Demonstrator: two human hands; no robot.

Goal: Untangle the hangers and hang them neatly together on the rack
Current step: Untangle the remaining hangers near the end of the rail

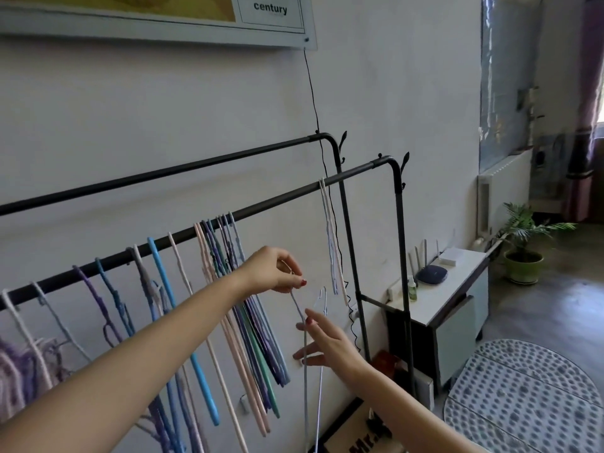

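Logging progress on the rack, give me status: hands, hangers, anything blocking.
Left hand pinches pale hanger off the front rail. Right hand open, touching it. Neat pair hung right; tangled bunch crowds left.

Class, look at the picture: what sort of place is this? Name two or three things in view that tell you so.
Probably a room in a home or small shop. A black clothes rack with coloured hangers stands against the wall, a router sits on a white cabinet, and a potted plant stands beside a radiator.
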